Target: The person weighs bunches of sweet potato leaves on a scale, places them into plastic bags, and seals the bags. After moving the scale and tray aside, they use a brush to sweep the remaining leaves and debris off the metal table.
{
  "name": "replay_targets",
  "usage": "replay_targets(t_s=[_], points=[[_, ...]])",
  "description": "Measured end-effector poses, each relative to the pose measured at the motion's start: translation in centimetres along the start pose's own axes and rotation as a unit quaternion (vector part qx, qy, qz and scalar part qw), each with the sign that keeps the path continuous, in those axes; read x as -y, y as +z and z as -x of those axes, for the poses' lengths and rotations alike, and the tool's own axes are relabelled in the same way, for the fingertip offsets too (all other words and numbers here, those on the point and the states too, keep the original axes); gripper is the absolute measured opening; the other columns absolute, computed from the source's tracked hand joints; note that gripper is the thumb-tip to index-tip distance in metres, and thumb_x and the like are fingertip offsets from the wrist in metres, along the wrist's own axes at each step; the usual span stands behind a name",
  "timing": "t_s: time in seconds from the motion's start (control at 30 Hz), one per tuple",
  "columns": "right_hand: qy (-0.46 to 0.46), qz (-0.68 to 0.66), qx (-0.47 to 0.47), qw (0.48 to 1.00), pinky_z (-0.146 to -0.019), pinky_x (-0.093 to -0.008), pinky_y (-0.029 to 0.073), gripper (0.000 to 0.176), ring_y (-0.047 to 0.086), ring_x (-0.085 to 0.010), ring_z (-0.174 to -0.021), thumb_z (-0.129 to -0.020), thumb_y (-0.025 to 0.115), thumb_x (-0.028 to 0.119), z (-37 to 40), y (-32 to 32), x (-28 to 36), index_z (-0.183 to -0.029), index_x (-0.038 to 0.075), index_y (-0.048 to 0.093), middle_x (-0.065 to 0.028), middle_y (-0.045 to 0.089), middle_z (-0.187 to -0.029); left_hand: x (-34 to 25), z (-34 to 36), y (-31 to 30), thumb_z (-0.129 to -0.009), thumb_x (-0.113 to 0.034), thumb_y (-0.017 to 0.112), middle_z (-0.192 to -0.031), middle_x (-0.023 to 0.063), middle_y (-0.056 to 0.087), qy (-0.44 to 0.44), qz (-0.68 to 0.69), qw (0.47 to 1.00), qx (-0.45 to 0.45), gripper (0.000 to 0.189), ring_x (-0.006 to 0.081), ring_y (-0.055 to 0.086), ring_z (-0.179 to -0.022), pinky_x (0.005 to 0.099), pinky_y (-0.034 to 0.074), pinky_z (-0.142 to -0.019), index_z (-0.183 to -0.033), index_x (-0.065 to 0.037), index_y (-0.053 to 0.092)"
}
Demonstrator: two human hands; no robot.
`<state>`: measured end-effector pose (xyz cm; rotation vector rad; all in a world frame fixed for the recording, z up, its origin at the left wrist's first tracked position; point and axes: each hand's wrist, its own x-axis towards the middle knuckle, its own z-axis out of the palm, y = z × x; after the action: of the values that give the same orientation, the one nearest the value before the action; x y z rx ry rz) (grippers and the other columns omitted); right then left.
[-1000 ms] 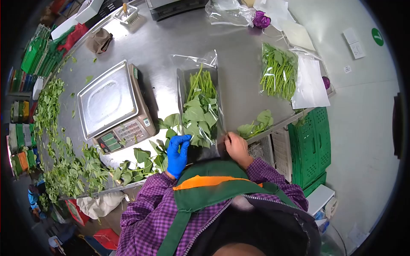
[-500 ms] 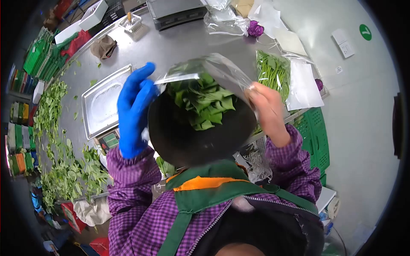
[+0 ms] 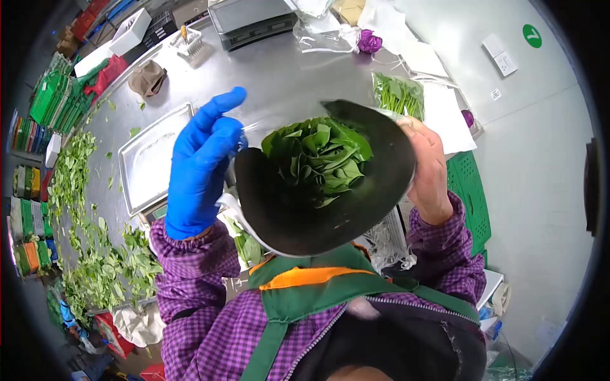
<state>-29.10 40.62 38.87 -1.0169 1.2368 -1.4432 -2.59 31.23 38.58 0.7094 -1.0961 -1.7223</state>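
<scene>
Principal risk: the dark curved sheet (image 3: 311, 228), raised above the near side of the steel table (image 3: 273, 79), could spring or twist, likely through uneven hold. The right hand (image 3: 429, 168) is closed on its right edge; the blue-gloved left hand (image 3: 200, 165) has its index finger extended, the other fingers at the clear film (image 3: 255, 127). Whether they pinch it firmly cannot be told.

Secondary risk: the film could slip or tear if pulled against the sheet's edge. Lesser risk: the leaf bunch (image 3: 321, 155) could slide toward the near side if tilted, or bruise if the sheet closes inward.

Condition: sheet broad, smooth, bowed into an open trough. Bunch within its hollow, between the hands; leaves green, overlapping, dense; stems hidden. Film thin, glossy, visible chiefly beside the left fingers.
</scene>
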Motion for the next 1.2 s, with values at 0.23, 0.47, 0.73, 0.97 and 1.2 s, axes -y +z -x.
replay_targets(t_s=[0.23,0.47,0.73,0.97,1.2], points=[[0.009,0.021,-0.030,0.999,-0.059,-0.0217,0.038,0.023,0.048,-0.0069,-0.063,-0.094,0.044,0.014,1.0,-0.5,-0.6,-0.081,0.000,0.057,-0.0005,0.055,-0.070,1.3,0.8,0.8,-0.082,-0.015,0.066,-0.075,-0.0032,0.055,-0.032,-0.041,0.999,0.003,0.049,0.0049,0.050,-0.069,0.0199,0.042,-0.067,-0.125,0.003,0.052],[-0.008,0.028,-0.070,0.997,-0.061,-0.0213,0.036,0.026,0.047,-0.0058,-0.067,-0.096,0.044,0.017,2.2,-1.5,-2.3,-0.079,0.000,0.056,0.0023,0.051,-0.070,2.0,0.9,0.6,-0.081,-0.008,0.062,-0.073,-0.0016,0.055,-0.062,-0.026,0.998,0.002,0.053,0.0072,0.051,-0.066,0.0210,0.042,-0.069,-0.129,0.007,0.046],[-0.007,0.069,-0.028,0.997,-0.061,-0.0209,0.035,0.026,0.043,-0.0036,-0.068,-0.098,0.041,0.015,2.6,-1.3,-2.5,-0.080,0.000,0.055,0.0032,0.050,-0.073,2.4,0.8,0.2,-0.081,-0.013,0.065,-0.072,-0.0032,0.053,-0.050,-0.021,0.998,0.013,0.055,0.0051,0.049,-0.068,0.0183,0.040,-0.068,-0.128,0.007,0.046],[0.020,0.103,-0.032,0.994,-0.063,-0.0192,0.037,0.024,0.046,-0.0037,-0.069,-0.098,0.044,0.015,1.7,-2.5,-5.2,-0.085,-0.001,0.056,0.0031,0.053,-0.074,6.8,0.7,-3.1,-0.077,-0.025,0.074,-0.110,0.0036,0.058,-0.119,0.042,0.992,-0.008,0.079,0.0117,0.056,-0.098,0.0236,0.042,-0.087,-0.140,-0.002,0.033],[-0.046,0.159,0.015,0.986,-0.062,-0.0191,0.043,0.021,0.053,-0.0055,-0.067,-0.097,0.047,0.013,0.6,-3.9,-2.9,-0.095,-0.002,0.061,0.0004,0.061,-0.077,13.7,2.0,-5.1,-0.053,-0.025,0.090,-0.148,0.0108,0.029,0.000,-0.263,0.953,0.153,0.117,0.0264,0.027,-0.136,0.0364,0.020,-0.111,-0.146,-0.007,0.021]])
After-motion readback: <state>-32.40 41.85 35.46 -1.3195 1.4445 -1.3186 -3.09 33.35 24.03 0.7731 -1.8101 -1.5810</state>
